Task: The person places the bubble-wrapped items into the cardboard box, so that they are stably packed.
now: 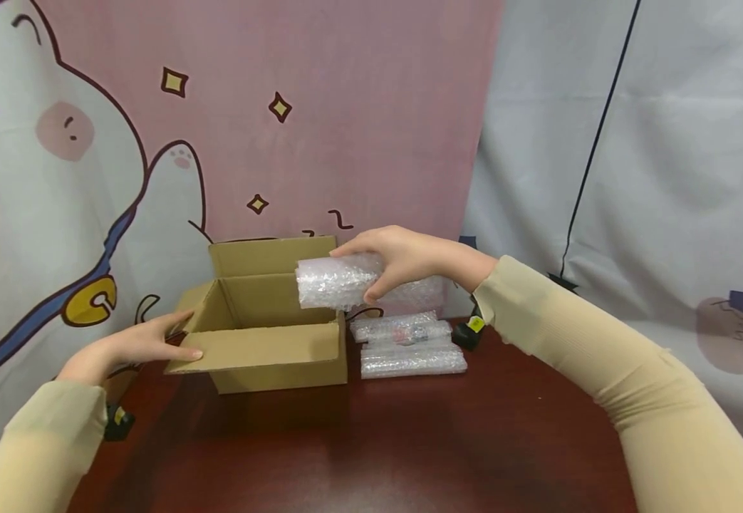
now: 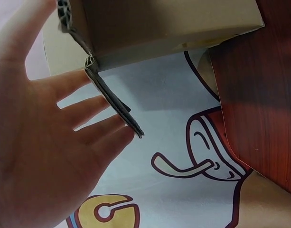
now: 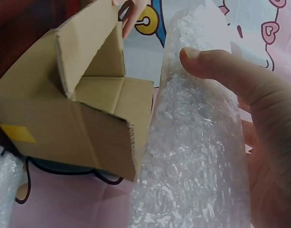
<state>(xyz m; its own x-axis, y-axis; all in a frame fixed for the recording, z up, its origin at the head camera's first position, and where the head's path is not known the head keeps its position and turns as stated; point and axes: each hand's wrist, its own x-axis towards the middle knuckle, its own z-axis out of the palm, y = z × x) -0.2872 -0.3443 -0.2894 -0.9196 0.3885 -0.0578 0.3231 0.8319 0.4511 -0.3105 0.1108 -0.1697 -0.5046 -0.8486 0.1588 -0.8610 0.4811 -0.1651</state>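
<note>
My right hand (image 1: 403, 256) grips a bubble-wrap bundle (image 1: 329, 280) and holds it in the air over the right side of an open cardboard box (image 1: 281, 377). The right wrist view shows my thumb across the long bubble-wrapped bundle (image 3: 192, 156); whatever is inside it cannot be made out. My left hand (image 1: 130, 343) rests at the box's left front corner, its thumb on the front flap (image 1: 268, 348). In the left wrist view, the fingers of my left hand (image 2: 55, 123) are spread fairly straight against a side flap (image 2: 112, 99), their tips partly hidden.
More bubble-wrapped packages (image 1: 412, 356) lie on the dark red table (image 1: 397, 442), right of the box. Behind hangs a printed curtain (image 1: 358, 128) with a cartoon cat. Small black objects with yellow labels (image 1: 470, 329) sit near the table's edges.
</note>
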